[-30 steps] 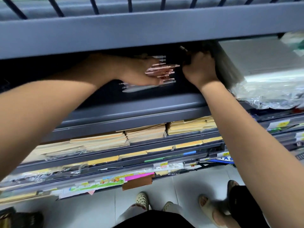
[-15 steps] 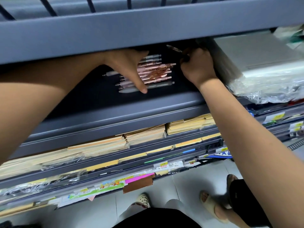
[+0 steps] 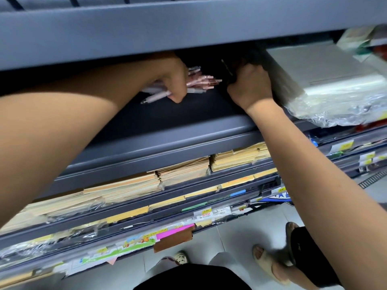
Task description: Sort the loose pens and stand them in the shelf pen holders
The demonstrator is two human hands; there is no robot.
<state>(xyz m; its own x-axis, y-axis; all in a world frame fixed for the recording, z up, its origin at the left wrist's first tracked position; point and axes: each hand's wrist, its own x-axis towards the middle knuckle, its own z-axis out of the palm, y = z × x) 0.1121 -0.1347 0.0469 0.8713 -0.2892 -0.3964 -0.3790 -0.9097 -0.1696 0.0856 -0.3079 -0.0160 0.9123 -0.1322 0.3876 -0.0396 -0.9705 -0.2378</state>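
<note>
Head view: the left hand (image 3: pixel 170 79) reaches deep into a dark grey metal shelf (image 3: pixel 188 126). Its fingers (image 3: pixel 177 96) are curled closed around a bundle of pens (image 3: pixel 202 80). These are slim, round barrels in pale pink and white with shiny rose-gold clips. The pens lie roughly level, and their clip ends fan out just beyond the fingers toward the right hand. One pale pink pen (image 3: pixel 156 98) juts out below the others on the wrist side, tip pointing down and away.

The right hand (image 3: pixel 250 86) sits near those clip ends without touching them. It is balled into a fist around a dark object (image 3: pixel 227 68), narrow and blurred, which sticks up from the knuckles. What it is cannot be told.

Pressed against the far side of this fist is a thick stack of white paper (image 3: pixel 326 76), square-edged and wrapped in crinkled clear plastic.

Well below both hands, on lower shelves, lie flat piles of tan envelopes (image 3: pixel 182 170) with matte surfaces and sharp corners. Under them, yellow price labels (image 3: pixel 206 212) line the shelf edges, above a glossy pale tiled floor (image 3: pixel 234 233).
</note>
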